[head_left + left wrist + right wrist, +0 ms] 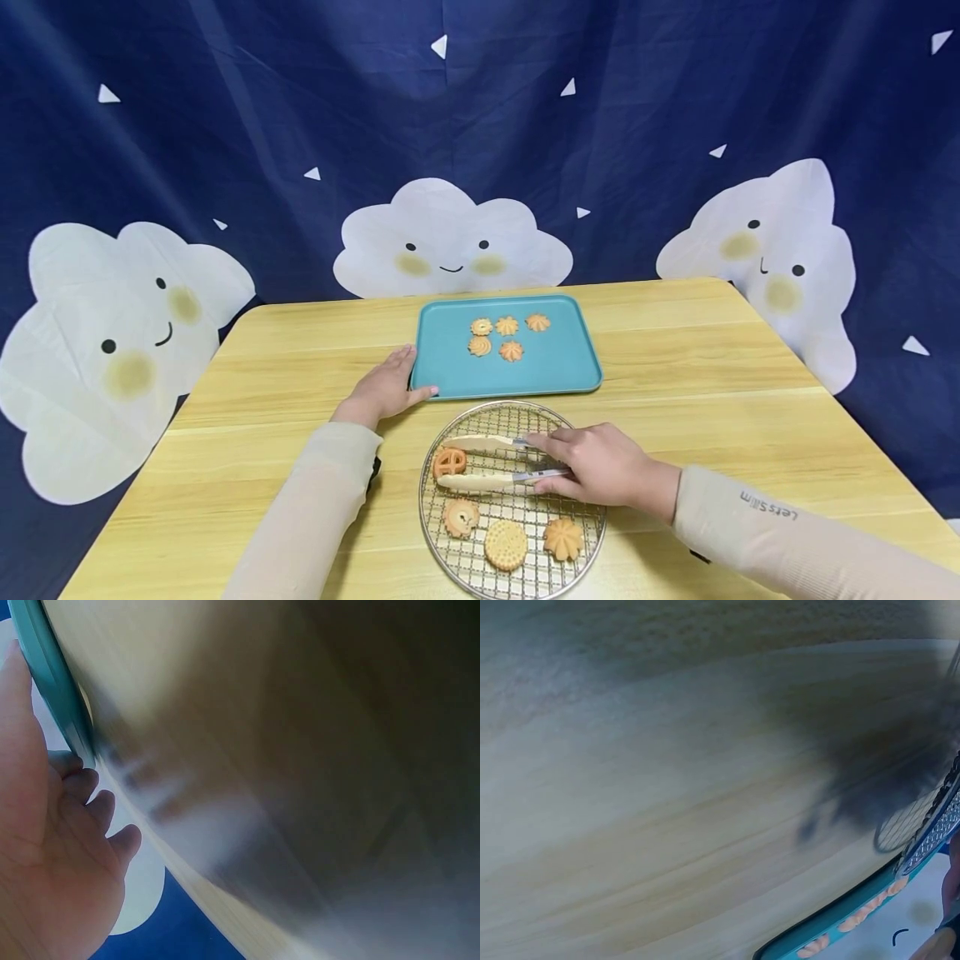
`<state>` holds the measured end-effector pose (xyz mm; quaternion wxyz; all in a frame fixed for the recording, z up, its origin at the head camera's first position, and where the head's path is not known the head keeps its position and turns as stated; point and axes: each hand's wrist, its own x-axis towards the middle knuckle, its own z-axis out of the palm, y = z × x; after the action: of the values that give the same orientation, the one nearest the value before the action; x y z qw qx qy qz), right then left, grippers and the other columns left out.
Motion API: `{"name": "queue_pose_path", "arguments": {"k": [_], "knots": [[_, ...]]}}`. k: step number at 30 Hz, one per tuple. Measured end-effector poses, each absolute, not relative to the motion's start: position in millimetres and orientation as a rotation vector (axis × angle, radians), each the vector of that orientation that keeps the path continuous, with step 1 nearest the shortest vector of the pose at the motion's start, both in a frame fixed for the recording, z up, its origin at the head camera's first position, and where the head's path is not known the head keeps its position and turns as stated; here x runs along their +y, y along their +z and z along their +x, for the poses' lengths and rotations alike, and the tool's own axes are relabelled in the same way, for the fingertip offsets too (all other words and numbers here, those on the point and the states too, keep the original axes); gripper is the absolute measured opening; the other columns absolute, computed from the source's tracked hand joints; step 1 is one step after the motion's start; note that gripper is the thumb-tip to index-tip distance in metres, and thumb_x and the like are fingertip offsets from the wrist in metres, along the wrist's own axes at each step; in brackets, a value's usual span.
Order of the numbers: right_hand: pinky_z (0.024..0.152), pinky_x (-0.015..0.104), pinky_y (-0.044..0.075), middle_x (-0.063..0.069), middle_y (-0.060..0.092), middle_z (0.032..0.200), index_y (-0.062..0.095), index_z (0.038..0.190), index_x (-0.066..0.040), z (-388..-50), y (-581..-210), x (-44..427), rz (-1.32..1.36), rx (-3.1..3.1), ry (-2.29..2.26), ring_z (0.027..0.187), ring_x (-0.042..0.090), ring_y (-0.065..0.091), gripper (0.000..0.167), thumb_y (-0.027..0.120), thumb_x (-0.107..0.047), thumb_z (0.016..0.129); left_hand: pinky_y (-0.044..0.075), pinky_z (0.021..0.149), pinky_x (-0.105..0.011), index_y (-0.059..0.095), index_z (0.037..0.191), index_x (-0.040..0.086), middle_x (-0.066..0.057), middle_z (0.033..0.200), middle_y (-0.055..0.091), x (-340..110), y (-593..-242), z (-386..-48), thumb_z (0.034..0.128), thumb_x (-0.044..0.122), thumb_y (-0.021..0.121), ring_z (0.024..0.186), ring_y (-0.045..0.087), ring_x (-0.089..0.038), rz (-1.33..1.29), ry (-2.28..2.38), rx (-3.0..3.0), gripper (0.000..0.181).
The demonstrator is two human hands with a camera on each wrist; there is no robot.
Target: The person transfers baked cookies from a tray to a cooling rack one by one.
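Note:
In the head view my right hand point(603, 464) holds metal tongs with cream tips point(476, 482) over the round wire rack point(525, 407). The tips lie apart, one on each side of a pretzel-shaped cookie point(449, 463) at the rack's left. Nearer the front of the rack are a ring-like cookie point(461, 517), a round dotted one point(506, 545) and a flower-shaped one point(563, 539). My left hand point(385, 386) rests at the left front corner of the teal tray point(555, 375), its thumb on the rim; the left wrist view shows that hand point(60, 847) against the tray's edge point(56, 682).
Several small cookies point(512, 351) lie on the tray behind the rack. The wooden table point(720, 392) extends to both sides. A dark blue cloth point(637, 125) with white clouds hangs behind the table.

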<state>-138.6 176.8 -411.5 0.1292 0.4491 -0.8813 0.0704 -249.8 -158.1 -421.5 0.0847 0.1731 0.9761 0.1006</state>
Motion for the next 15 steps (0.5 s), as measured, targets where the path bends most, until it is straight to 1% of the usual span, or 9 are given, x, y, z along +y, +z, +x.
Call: {"name": "queue_pose_path", "arguments": {"k": [7, 11, 15], "knots": [[0.048, 0.02, 0.047, -0.001, 0.068, 0.09, 0.061, 0.128, -0.011, -137.9, -410.8, 176.9, 1.318, -2.571, 0.185, 0.062, 0.007, 0.06, 0.063, 0.055, -0.059, 0.088, 0.016, 0.115, -0.046, 0.014, 0.149, -0.007, -0.022, 0.154, 0.016, -158.0, -421.3, -249.7, 0.0926, 0.057, 0.049, 0.142, 0.013, -0.036, 0.515, 0.308, 2.91, 0.092], [0.05, 0.021, 0.049, 0.0, 0.069, 0.093, 0.06, 0.129, -0.01, -138.1, -410.4, 177.3, 1.309, -2.581, 0.194, 0.063, 0.008, 0.061, 0.067, 0.054, -0.062, 0.088, 0.015, 0.115, -0.046, 0.014, 0.149, -0.007, -0.022, 0.155, 0.015, -158.4, -421.9, -249.8, 0.0929, 0.056, 0.049, 0.142, 0.012, -0.035, 0.511, 0.311, 2.909, 0.092], [0.053, 0.024, 0.052, 0.005, 0.07, 0.099, 0.057, 0.131, -0.009, -138.6, -408.7, 177.9, 1.289, -2.609, 0.193, 0.066, 0.012, 0.064, 0.07, 0.054, -0.063, 0.087, 0.015, 0.115, -0.046, 0.014, 0.149, -0.006, -0.022, 0.155, 0.015, -157.9, -421.8, -249.7, 0.093, 0.056, 0.049, 0.142, 0.012, -0.036, 0.504, 0.32, 2.904, 0.091]]}}
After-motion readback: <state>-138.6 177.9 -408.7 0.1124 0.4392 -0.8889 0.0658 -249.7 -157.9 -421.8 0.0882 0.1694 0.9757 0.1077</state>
